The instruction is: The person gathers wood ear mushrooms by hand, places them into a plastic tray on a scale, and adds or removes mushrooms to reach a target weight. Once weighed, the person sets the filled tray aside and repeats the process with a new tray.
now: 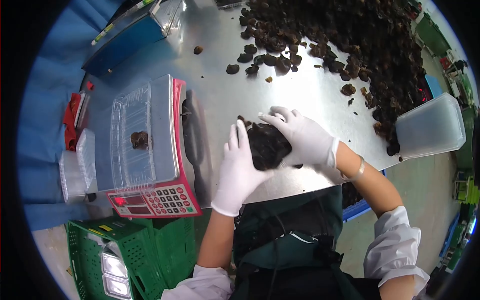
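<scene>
A clump of dark wood ear mushrooms sits between my two white-gloved hands, near the front edge of the metal table. My left hand is cupped against its left side, with the fingers pointing away from me and the thumb at the near side. From the right, my right hand curves over the clump with bent fingers. To the left, a clear plastic tray rests on a red digital scale. One brown mushroom piece lies in the tray.
A large heap of mushrooms covers the table's far right, with loose pieces around it. At the right edge lies a translucent plastic container. Stacked clear trays stand left of the scale. Green crates are below left.
</scene>
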### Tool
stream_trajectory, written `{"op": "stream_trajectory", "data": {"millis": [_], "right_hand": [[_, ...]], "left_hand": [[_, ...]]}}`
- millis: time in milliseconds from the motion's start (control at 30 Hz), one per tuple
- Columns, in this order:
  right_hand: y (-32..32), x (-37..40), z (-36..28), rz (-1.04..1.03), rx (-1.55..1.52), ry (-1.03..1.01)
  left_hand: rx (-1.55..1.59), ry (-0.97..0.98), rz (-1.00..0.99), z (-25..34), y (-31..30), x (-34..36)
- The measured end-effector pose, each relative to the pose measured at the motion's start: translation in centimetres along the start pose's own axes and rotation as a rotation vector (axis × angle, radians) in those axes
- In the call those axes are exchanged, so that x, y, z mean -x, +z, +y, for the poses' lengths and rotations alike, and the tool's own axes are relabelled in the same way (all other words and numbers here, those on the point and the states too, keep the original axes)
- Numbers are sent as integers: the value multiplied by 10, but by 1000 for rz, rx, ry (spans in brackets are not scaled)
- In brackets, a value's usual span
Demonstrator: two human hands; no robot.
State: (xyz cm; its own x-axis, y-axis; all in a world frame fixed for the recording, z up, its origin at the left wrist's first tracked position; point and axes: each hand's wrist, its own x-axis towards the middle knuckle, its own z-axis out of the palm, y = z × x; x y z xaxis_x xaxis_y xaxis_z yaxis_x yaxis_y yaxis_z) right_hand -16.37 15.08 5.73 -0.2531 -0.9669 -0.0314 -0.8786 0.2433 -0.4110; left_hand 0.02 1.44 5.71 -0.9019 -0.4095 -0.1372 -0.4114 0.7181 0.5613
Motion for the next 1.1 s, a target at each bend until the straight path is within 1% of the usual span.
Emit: {"op": "stream_trajectory", "data": {"millis": [33, 67, 133, 167, 200, 233, 300, 333, 400, 433, 467, 533, 567, 600, 667, 700, 733, 767, 800, 867, 900, 933, 1000, 1067, 1100], "right_hand": [[4, -6, 2, 101, -43, -45], [4, -13, 4, 106, -36, -51], [1, -27, 7, -10, -277, 70], [4, -31, 8, 63, -355, 36], [3, -34, 9, 69, -343, 23], [-2, -37, 7, 97, -435, 19], [-15, -45, 1, 119, -581, -6], [-26, -49, -9, 109, -572, -43], [-47, -64, -31, 105, -757, -144], [-51, -77, -42, 143, -727, -216], [-66, -87, -62, 76, -771, -229], [-81, -119, -94, 60, -600, -428], [-82, -138, -109, 47, -597, -503], [-80, -160, -122, 54, -527, -580], [-76, -199, -147, -46, -475, -633], [-74, -217, -156, -32, -473, -649], [-71, -234, -163, -90, -363, -681], [-71, -243, -169, -148, -252, -708], [-70, -247, -171, -139, -251, -716], [-69, -253, -175, -260, 9, -561], [-67, -257, -168, -253, -111, -590], [-70, -252, -159, -256, -103, -586], [-77, -234, -134, 28, -164, -673], [-86, -196, -112, 254, -159, -699], [-94, -171, -103, 150, -225, -582]], "left_hand": [[190, 36, 51, 0, 5, -8], [283, -1, 28, 4, 6, -15], [359, 38, 125, 1, 17, -29], [359, 44, 140, 0, 19, -32], [425, 37, 172, -1, 19, -35], [493, 32, 211, 1, 14, -40], [524, 61, 300, 5, 3, -37], [548, 78, 367, 5, -6, -32], [481, 148, 503, 8, -36, -17], [423, 145, 570, 8, -55, -9], [364, 143, 630, 6, -72, 1], [205, 122, 729, -8, -108, 21], [278, 106, 757, -16, -122, 27], [344, 52, 796, -28, -132, 33], [269, -64, 812, -47, -157, 43], [282, -114, 791, -52, -166, 47], [299, -166, 769, -59, -172, 52], [138, -186, 737, -74, -175, 56], [129, -182, 744, -82, -170, 64], [155, -277, 608, -84, -167, 77], [158, -275, 607, -85, -165, 83], [108, -258, 612, -85, -161, 87], [15, -225, 612, -81, -158, 92], [101, -246, 580, -66, -166, 100], [142, -255, 602, -66, -166, 104]]}}
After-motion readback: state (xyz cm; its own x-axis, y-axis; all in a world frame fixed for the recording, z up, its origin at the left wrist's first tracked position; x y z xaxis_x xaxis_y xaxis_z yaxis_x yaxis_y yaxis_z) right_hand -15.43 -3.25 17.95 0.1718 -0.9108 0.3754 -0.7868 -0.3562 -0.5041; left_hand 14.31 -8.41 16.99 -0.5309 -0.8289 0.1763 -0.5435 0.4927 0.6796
